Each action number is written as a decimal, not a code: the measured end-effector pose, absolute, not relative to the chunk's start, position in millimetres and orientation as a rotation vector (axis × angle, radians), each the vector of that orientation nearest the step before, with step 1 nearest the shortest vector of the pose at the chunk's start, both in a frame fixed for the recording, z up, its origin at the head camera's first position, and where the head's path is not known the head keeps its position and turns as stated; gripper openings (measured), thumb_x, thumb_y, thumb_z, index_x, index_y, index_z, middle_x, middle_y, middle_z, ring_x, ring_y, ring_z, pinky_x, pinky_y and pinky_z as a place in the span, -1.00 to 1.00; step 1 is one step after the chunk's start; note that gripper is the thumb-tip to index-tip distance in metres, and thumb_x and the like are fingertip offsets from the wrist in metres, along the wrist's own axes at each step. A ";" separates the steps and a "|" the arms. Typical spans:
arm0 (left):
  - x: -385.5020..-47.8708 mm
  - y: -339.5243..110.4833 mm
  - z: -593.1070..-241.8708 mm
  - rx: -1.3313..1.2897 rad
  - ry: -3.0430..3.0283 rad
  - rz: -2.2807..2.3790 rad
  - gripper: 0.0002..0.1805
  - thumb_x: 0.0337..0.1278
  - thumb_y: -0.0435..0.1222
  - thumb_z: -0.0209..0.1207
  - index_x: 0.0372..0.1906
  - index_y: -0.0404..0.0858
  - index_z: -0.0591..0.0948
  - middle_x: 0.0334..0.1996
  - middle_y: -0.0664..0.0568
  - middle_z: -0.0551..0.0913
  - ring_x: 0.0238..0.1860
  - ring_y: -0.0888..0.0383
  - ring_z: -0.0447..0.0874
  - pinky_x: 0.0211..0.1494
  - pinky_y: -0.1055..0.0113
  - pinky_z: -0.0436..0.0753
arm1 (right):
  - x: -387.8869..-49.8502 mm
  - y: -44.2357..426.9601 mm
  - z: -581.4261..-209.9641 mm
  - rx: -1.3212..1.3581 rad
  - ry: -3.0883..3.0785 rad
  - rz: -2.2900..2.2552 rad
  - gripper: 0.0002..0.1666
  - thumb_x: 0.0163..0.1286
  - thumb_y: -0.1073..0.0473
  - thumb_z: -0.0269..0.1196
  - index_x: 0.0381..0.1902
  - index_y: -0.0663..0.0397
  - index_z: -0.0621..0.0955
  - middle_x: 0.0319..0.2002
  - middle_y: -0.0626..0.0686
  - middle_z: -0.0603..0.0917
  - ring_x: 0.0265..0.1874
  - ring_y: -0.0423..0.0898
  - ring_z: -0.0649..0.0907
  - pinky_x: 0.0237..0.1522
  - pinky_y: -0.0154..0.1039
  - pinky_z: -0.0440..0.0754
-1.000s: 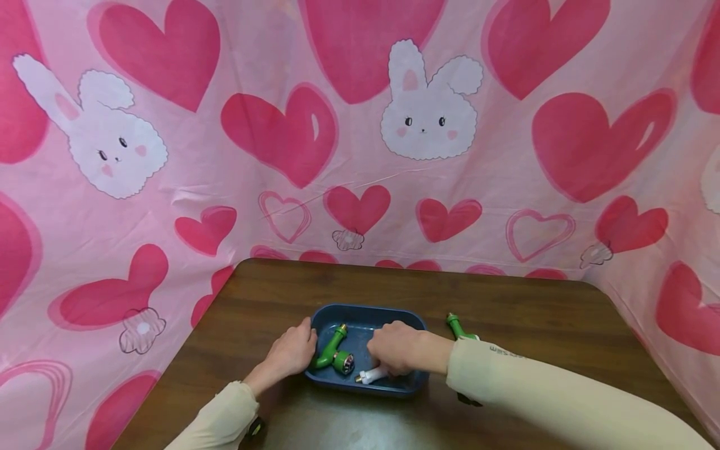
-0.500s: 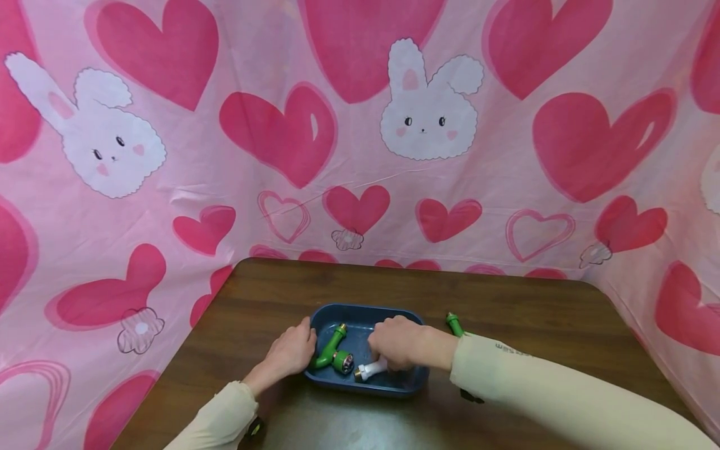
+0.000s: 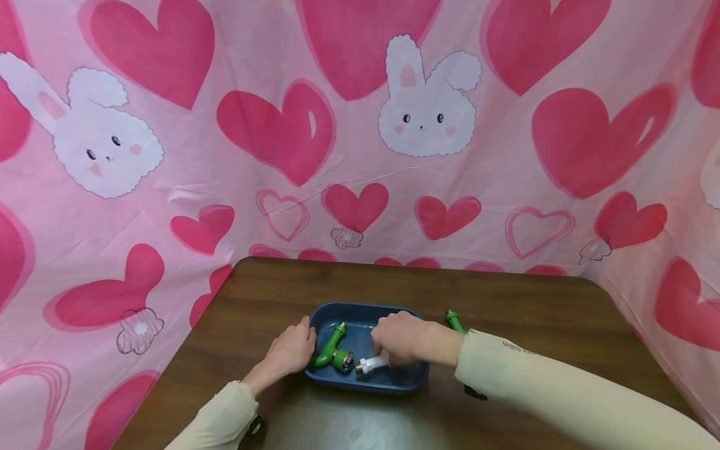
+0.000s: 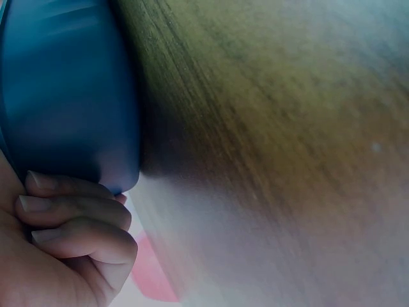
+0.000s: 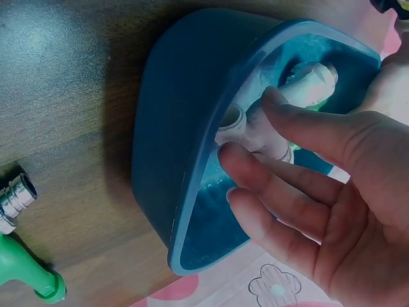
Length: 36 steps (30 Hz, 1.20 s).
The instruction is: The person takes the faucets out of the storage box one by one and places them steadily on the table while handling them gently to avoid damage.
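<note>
A blue tray [image 3: 360, 389] sits on the table, with a green tap [image 3: 332, 350] lying in its left half. At the tray's left end, my left hand [image 3: 291, 347] grips the wall; curled fingers [image 4: 83, 240] press against it in the left wrist view. My right hand [image 3: 400, 337] reaches into the right half and holds a white tap [image 3: 372, 362], whose brass end points left. In the right wrist view, thumb and fingers lie on either side of the white tap [image 5: 313, 86], hiding part of its body.
Right of the tray, another green tap [image 3: 453, 320] lies on the brown table [image 3: 281, 284], partly hidden by the right sleeve [image 3: 506, 369]. Its silver threaded end shows in the right wrist view. A pink heart-patterned cloth [image 3: 360, 156] hangs behind and beside the table.
My right hand has shifted slightly right, and the white tap's brass end has moved slightly away from the tray's near side. The left hand stays on the tray, which has not visibly moved.
</note>
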<state>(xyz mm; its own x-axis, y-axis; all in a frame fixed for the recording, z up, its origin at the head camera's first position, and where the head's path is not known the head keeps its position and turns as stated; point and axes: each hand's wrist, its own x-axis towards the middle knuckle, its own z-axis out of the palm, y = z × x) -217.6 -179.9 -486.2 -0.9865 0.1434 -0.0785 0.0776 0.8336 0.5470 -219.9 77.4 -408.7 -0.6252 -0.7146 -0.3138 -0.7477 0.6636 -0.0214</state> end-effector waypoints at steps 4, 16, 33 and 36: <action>-217.1 -179.3 -486.1 0.167 2.878 0.876 -0.66 0.63 -0.27 0.01 0.20 -0.46 0.49 -0.52 -0.06 0.46 -0.55 0.07 0.50 -0.51 0.22 0.51 | -218.5 78.6 -408.6 -1.173 2.580 0.161 -0.69 0.26 0.11 0.58 -0.02 -0.22 0.85 -0.10 -0.18 0.80 -0.34 -0.27 0.62 -0.18 -0.31 0.65; -215.8 -182.2 -485.6 0.164 2.878 0.869 -0.58 0.64 -0.26 0.01 0.31 -0.50 0.44 -0.51 -0.07 0.46 -0.54 0.07 0.50 -0.49 0.21 0.51 | -216.3 82.4 -400.7 -1.214 2.602 0.115 -0.66 0.22 0.12 0.61 -0.02 -0.21 0.86 -0.10 -0.16 0.81 -0.26 -0.24 0.68 -0.15 -0.32 0.67; -217.5 -183.0 -486.2 0.169 2.872 0.882 -0.64 0.64 -0.26 0.01 0.23 -0.47 0.48 -0.50 -0.07 0.46 -0.52 0.06 0.50 -0.48 0.21 0.53 | -209.5 96.3 -389.9 -1.216 2.640 0.085 -0.63 0.24 0.10 0.60 0.03 -0.15 0.84 -0.10 -0.12 0.80 -0.26 -0.22 0.69 -0.23 -0.33 0.65; -216.3 -182.6 -485.4 0.171 2.870 0.883 -0.63 0.64 -0.26 0.00 0.24 -0.47 0.47 -0.50 -0.07 0.46 -0.52 0.07 0.50 -0.48 0.22 0.52 | -208.0 99.6 -386.9 -1.203 2.654 0.057 -0.64 0.23 0.10 0.60 0.01 -0.14 0.85 -0.10 -0.12 0.80 -0.25 -0.21 0.69 -0.21 -0.31 0.66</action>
<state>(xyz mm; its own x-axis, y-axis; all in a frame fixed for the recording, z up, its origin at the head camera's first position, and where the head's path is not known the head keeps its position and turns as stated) -216.3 -182.6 -485.4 -0.9846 0.1476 -0.0942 0.0691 0.8219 0.5655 -208.0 99.6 -386.9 -0.6378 -0.7379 -0.2207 -0.7467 0.6627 -0.0580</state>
